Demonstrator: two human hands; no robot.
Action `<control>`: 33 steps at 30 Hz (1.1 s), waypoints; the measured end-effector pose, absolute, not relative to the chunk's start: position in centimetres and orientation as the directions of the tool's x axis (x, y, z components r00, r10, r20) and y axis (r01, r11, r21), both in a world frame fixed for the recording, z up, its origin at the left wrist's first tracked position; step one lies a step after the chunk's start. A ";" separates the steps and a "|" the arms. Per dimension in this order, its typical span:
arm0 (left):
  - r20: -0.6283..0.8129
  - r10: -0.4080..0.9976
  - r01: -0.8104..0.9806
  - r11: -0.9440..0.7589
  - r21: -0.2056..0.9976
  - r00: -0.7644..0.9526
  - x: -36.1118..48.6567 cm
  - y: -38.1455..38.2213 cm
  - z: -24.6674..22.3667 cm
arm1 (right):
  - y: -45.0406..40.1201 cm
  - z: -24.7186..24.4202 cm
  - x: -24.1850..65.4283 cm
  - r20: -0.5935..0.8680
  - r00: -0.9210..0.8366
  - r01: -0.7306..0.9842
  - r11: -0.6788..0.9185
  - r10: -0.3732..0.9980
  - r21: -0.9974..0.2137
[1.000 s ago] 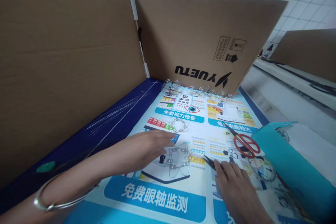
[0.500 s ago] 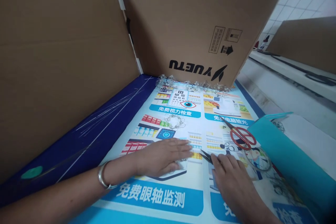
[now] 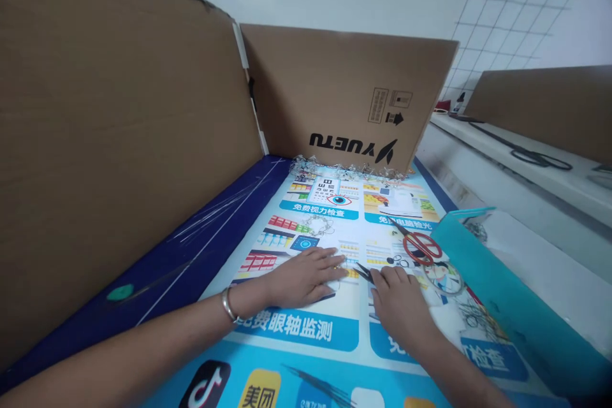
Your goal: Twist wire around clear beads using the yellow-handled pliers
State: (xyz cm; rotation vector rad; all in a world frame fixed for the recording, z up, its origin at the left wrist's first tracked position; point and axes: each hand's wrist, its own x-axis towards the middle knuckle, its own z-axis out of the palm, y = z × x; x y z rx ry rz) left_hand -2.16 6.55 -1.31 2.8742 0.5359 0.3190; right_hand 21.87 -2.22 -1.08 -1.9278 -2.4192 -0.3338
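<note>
My left hand (image 3: 306,275) lies flat, palm down, on the printed sheet (image 3: 287,248), fingers stretched out. Whatever may be beneath its palm is hidden. Small dark needle-nose pliers (image 3: 364,272) are gripped in my right hand (image 3: 404,306), their narrow jaws slightly apart and pointing at the left fingertips. The handles are covered by my fingers. Just past the right hand lie scissors with red handles (image 3: 423,247) and a round coil of wire (image 3: 442,278). A ring of thin clear or silvery strands (image 3: 319,225) rests beyond the left hand.
Cardboard walls stand at the left (image 3: 119,108) and the back (image 3: 335,89). Tangled wiry pieces (image 3: 354,173) line the foot of the back wall. A teal folded sheet (image 3: 507,293) stands at the right. Dark thin strands (image 3: 320,386) lie near the front. Another pair of scissors (image 3: 540,158) lies on the right ledge.
The camera view has tilted and drawn back, showing more wall above and more of the sheet's front. Both hands keep nearly the same pose; the pliers remain in the right hand.
</note>
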 end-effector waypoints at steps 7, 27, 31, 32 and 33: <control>0.221 0.446 0.352 -0.864 0.360 0.867 -2.1 5.0 -0.9 | -3.7 -1.1 22.4 0.227 -0.210 0.977 0.196 0.951 0.083; 0.378 0.889 0.658 -0.449 0.604 0.260 -3.5 0.1 -4.0 | -5.5 -0.8 20.2 0.277 -0.324 0.944 0.327 0.905 0.036; 0.356 0.882 0.712 -0.462 0.529 0.308 -3.5 -0.1 -4.0 | -4.0 -0.7 17.5 0.267 -0.366 0.927 0.373 0.891 0.027; 0.351 0.879 0.724 -0.467 0.508 0.321 -3.5 0.0 -4.0 | -3.5 -0.8 16.9 0.260 -0.372 0.925 0.379 0.891 0.025; 0.345 0.876 0.733 -0.475 0.487 0.338 -3.5 0.0 -4.1 | -3.0 -0.9 16.5 0.248 -0.376 0.924 0.383 0.893 0.022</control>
